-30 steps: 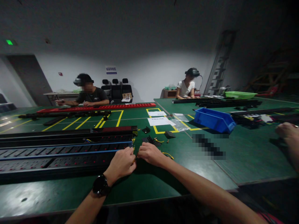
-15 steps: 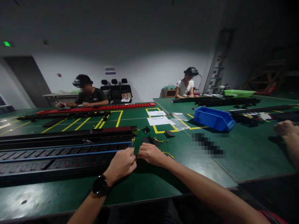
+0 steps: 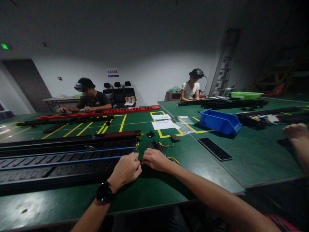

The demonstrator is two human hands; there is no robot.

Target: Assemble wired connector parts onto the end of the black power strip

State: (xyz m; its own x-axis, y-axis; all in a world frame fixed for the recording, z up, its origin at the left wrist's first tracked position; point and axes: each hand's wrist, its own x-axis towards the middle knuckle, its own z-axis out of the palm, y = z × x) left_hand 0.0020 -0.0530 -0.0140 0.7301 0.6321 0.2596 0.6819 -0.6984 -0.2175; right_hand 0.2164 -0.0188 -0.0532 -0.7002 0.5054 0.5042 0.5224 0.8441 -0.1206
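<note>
At the right-hand end of a long black socket strip (image 3: 79,168) with red marks, my left hand (image 3: 126,169) is closed, thumb against curled fingers. A dark watch sits on that wrist. Facing it, almost touching, is my right hand (image 3: 154,159) in a pinch at the same end of the strip. Whatever lies between the fingertips is too small and too hidden to name. A yellow wire (image 3: 173,159) shows just beyond my right hand. Black brackets (image 3: 154,145) lie behind the hands, another black bracket (image 3: 174,139) further right.
More long strips (image 3: 72,139) lie behind. A phone (image 3: 215,149) and a blue bin (image 3: 219,123) stand to the right, near paper sheets (image 3: 164,125). At the right edge is another person's hand (image 3: 295,132). Two people sit across the green table (image 3: 188,175), one by a red rail (image 3: 101,112).
</note>
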